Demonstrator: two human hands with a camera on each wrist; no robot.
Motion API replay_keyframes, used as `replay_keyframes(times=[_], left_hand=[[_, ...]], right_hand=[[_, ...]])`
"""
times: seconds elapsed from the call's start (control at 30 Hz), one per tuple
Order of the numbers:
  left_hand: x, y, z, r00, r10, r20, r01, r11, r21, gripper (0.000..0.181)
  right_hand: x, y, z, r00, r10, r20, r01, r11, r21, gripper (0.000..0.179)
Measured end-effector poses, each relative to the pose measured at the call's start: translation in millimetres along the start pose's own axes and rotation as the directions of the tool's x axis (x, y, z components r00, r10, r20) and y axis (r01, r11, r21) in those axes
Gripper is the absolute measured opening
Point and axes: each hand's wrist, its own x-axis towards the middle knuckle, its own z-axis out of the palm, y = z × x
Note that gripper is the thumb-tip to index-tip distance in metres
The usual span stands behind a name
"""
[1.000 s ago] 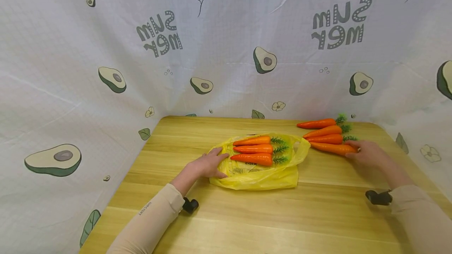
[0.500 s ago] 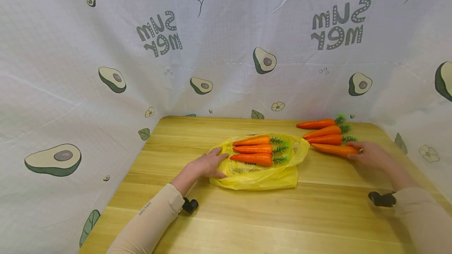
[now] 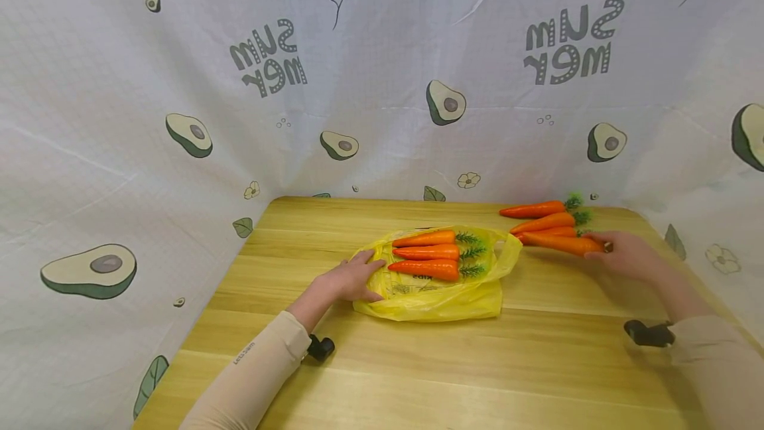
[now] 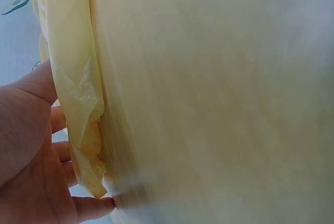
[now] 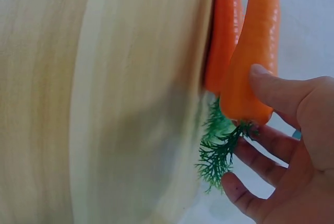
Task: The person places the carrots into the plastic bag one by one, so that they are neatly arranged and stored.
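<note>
Backdrop [image 3: 382, 52]: white sheet printed with avocado halves, leaves and mirrored lettering, hung at twelve o'clock and along both flanks.
Table [image 3: 382, 377]: pale wood, grain running roughly nine to three; I take the bag as the hub of my dial.
Bag [image 3: 438, 309]: yellow plastic film lying low at the hub, a handle loop reaching toward three.
Carrots on the bag [image 3: 426, 253]: three in parallel, tips to nine, greens to three; I cannot tell whether any film covers them.
Loose carrots [image 3: 542, 222]: three at two o'clock, tips to nine, greens to three, the nearest partly hidden by the one in hand.
Held carrot [image 3: 558, 243]: between two and three o'clock; its tip points to nine, leaning slightly toward ten, so its long axis nearly matches its neighbours'. On my right wrist view the tip points to twelve, greens down toward seven, and it looks raised off the wood.
Right hand [image 3: 623, 257]: at three o'clock, grasping that carrot by its thick end, thumb pressed on the orange skin.
Left hand [image 3: 351, 279]: at nine o'clock, fingers spread against the film, clenching nothing.
Sleeves [image 3: 245, 377]: beige, a black device at each cuff.
</note>
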Motion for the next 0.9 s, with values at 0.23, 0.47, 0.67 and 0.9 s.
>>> replay_keyframes(times=[0.23,0.47,0.67,0.9], left_hand=[[-1.3,-0.6,1.4,1.000,0.003,0.002,-0.003,1.000,0.001,0.083],[-1.0,-1.3,1.9,1.000,0.002,0.005,-0.002,1.000,0.011,0.083],[-0.3,-0.8,1.6,1.000,-0.001,-0.003,0.001,1.000,0.016,0.083],[0.9,-1.8,2.4,1.000,0.002,-0.005,-0.002,1.000,0.009,0.083]], right_hand=[[-0.1,-13.9,-6.6,0.998,-0.048,-0.044,0.048,0.999,-0.008,0.053],[3.3,-24.2,-14.3,1.000,-0.021,-0.015,0.021,1.000,0.000,0.059],[5.3,-38.2,-22.0,1.000,-0.022,-0.019,0.022,1.000,-0.012,0.060],[5.4,-64.7,-31.3,0.997,-0.062,-0.047,0.062,0.998,0.004,0.060]])
